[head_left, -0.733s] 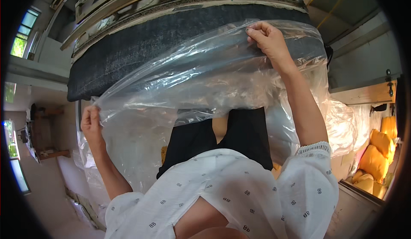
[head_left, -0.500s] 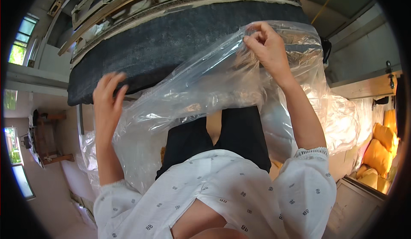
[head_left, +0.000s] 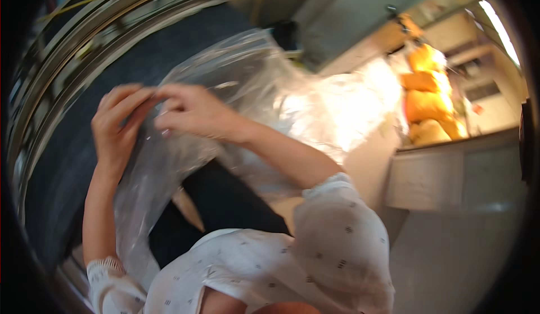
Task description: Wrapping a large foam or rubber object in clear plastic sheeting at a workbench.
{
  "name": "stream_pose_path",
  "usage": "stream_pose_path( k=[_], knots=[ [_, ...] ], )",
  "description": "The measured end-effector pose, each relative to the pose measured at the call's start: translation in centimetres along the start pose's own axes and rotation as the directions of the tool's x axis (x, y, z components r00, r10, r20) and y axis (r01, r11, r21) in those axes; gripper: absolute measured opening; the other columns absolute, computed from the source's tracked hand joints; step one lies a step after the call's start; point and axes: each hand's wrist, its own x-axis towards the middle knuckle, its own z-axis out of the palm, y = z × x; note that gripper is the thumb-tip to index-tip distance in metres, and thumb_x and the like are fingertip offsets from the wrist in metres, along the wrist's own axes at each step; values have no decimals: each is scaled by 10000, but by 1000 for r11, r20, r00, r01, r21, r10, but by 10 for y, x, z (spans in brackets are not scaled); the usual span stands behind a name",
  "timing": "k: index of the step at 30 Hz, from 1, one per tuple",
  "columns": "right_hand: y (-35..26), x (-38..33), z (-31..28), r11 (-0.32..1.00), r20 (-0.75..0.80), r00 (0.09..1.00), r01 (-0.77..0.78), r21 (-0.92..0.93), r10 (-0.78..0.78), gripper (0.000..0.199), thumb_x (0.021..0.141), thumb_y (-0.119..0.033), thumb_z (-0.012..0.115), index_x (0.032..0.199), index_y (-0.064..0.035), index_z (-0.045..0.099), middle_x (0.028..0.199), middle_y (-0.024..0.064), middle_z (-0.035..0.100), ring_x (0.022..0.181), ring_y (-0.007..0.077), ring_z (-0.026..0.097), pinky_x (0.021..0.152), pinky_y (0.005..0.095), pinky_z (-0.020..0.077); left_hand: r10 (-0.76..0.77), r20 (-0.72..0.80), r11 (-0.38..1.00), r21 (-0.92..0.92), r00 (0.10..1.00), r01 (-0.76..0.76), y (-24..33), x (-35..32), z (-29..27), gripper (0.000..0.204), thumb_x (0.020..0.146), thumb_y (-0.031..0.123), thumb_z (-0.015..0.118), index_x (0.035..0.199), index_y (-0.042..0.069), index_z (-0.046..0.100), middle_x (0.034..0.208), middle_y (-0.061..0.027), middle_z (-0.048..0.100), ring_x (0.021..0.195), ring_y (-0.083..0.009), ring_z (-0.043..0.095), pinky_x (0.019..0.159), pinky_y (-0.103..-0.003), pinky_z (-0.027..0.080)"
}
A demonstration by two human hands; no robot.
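Note:
A clear, crinkled plastic sheet (head_left: 225, 66) spreads across my lap and over the edge of a long dark padded surface (head_left: 101, 89). My right hand (head_left: 194, 111) is closed, its thumb and fingers pinching the sheet's edge. Right beside it, fingertips meeting, my left hand (head_left: 115, 117) is curled with thumb and fingers drawn together at the same edge. The bit of film between the fingertips is small and blurred. From both hands the sheet hangs down toward my black trousers (head_left: 225, 196).
Curved rails and a wooden frame (head_left: 112, 19) run behind the dark surface at the far left. More plastic lies bunched in bright light (head_left: 349, 106) to the right. Beyond it are yellow-orange bundles (head_left: 430, 97) and a pale cabinet-like box (head_left: 424, 179).
My view has swung to the right. My left hand, earlier open and apart from the sheet, has come together with my right hand at the sheet's edge.

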Motion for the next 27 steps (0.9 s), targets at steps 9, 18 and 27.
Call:
stream_pose_path(
  k=[9, 18, 27],
  knots=[
    [-40, 3, -51, 194, 120, 832, 263, -945, -542, 167, 787, -225, 607, 877, -84, 615, 787, 106, 591, 738, 281, 586, 655, 384, 445, -366, 43, 449, -867, 929, 217, 19, -12, 23, 111, 919, 89, 501, 1019, 39, 502, 967, -41, 518, 894, -111, 511, 875, -287, 421],
    [-38, -36, 14, 347, 305, 917, 382, -856, -256, 169, 782, -290, 613, 773, -122, 599, 653, 102, 598, 641, 307, 603, 591, 431, 452, -627, -362, 539, -841, 689, 49, -10, -65, -56, 189, 941, 157, 481, 1107, 69, 495, 988, -22, 555, 784, -51, 515, 633, -155, 399],
    [71, -189, -231, -655, -458, 725, -14, -756, 514, 187, 771, -132, 560, 881, -105, 708, 923, 75, 673, 886, 234, 633, 704, 401, 481, -342, -758, 653, 233, 556, 720, -160, -297, -332, 305, 934, 211, 465, 1127, -15, 533, 1064, -142, 582, 980, -218, 557, 861, -307, 433]
  ],
)
